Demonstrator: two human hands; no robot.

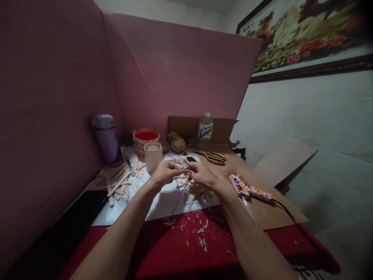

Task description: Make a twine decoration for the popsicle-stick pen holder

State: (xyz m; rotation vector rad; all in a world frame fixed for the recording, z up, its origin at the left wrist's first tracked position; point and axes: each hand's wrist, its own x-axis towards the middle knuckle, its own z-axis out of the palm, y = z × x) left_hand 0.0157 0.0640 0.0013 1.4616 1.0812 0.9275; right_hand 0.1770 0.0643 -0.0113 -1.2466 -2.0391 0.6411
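Observation:
Over the white paper (163, 206), my left hand (166, 173) and my right hand (202, 175) meet with fingertips pinched together. Between them runs a thin brown strand of twine (178, 196), part of it dangling below the fingers; the fingers hide the exact grip. Just behind my left hand stands a small upright cup of wooden craft sticks (153, 158). Beneath and beyond my hands lies a tangle of twine and wood scraps (198, 193). A ball of twine (178, 144) rests farther back.
Loose craft sticks (118, 181) lie left, near a purple tumbler (106, 142). A stick-covered container with a red inside (140, 147), scissors (214, 157) and a plastic bottle (205, 130) stand or lie behind. On cardboard at right rests a flowered glue gun (250, 190) with a cord.

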